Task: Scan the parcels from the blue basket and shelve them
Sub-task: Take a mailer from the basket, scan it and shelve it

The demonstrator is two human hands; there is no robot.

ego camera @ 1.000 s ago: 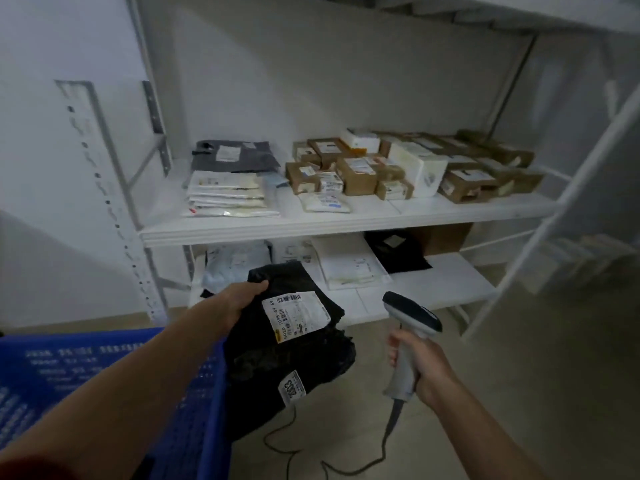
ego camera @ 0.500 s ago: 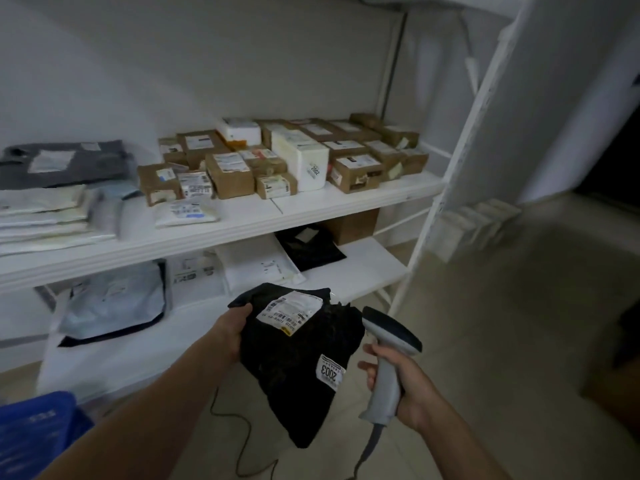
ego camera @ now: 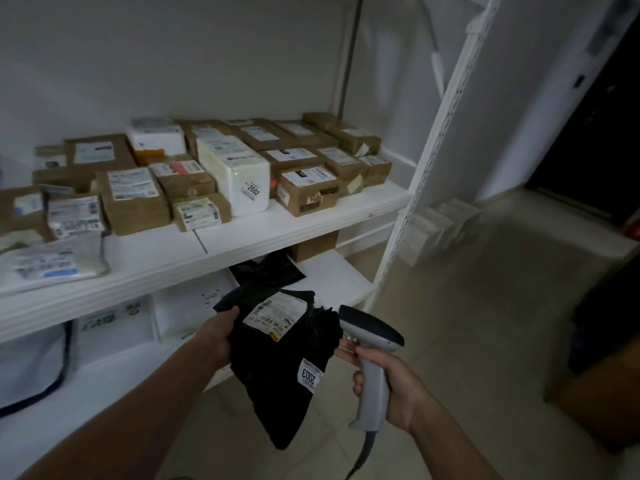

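On the left, a white upper shelf is seen crowded with brown boxes and a white parcel marked 2002. Flat mailers are carried on a lower shelf beneath it. In front of that shelf, a soft black parcel is held in the air by the left hand. The fingers are clamped on its upper left edge, so the bag hangs slack below. Two labels are shown on it: a shipping label near the top and a sticker reading 2003 lower down.

Just right of the parcel, a handheld scanner is gripped by its handle in the right hand, the head turned towards the bag (no beam can be made out). The blue basket is not in view.

A misread is judged the main risk: the film is crumpled and the labels are tilted, so the wrong code, or none, could be caught. The bag could also be let slip by the one-edge grip, and the trailing cable could be snagged.
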